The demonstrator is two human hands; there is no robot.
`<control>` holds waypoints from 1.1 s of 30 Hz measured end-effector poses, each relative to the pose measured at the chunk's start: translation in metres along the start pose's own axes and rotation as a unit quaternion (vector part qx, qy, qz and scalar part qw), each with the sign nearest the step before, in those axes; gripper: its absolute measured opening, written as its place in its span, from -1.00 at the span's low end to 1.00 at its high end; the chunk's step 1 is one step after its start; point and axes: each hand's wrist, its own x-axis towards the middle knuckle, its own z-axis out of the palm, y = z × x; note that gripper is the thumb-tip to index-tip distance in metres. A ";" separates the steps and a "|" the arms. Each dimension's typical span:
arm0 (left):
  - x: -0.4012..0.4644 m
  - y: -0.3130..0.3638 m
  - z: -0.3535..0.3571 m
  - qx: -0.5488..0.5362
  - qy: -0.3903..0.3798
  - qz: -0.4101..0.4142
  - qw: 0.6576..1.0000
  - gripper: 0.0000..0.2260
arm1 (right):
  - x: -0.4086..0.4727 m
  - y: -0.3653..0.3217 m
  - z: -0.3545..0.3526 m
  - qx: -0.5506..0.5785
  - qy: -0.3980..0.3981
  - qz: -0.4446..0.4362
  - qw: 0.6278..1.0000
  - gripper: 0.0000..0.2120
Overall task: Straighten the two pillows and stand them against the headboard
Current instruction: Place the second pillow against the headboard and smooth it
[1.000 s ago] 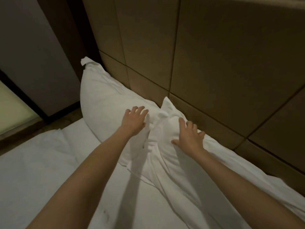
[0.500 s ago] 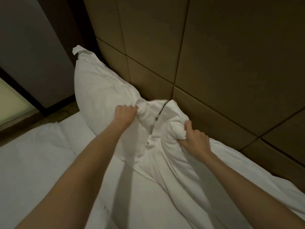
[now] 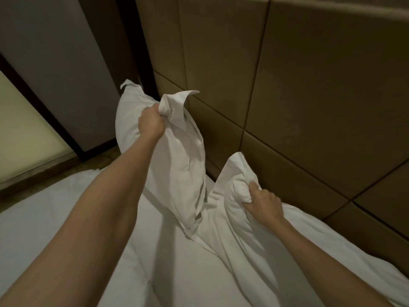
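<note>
Against the padded headboard (image 3: 309,85), the left pillow (image 3: 177,156) is hoisted upright by its corner, clamped in the left hand (image 3: 150,124), while the right pillow (image 3: 239,209) is bunched tight in the right hand (image 3: 263,201), ready for standing.

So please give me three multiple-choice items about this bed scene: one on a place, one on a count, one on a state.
1. Where does the left hand hold the left pillow?
A. at its top corner
B. at its bottom edge
C. in its middle

2. How many pillows are gripped?
A. none
B. one
C. two

3. How does the right pillow lie?
A. standing upright against the headboard
B. lying low on the bed, crumpled
C. fallen to the floor

Answers: 1 A, the fist closes on the raised top corner. 2 C, the right hand also bunches white fabric. 3 B, only its gripped corner rises.
</note>
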 end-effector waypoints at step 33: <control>-0.114 -0.047 0.038 -0.100 -0.232 -0.041 0.967 -0.74 | 0.064 -0.023 -0.065 0.062 0.018 0.000 0.998 -0.71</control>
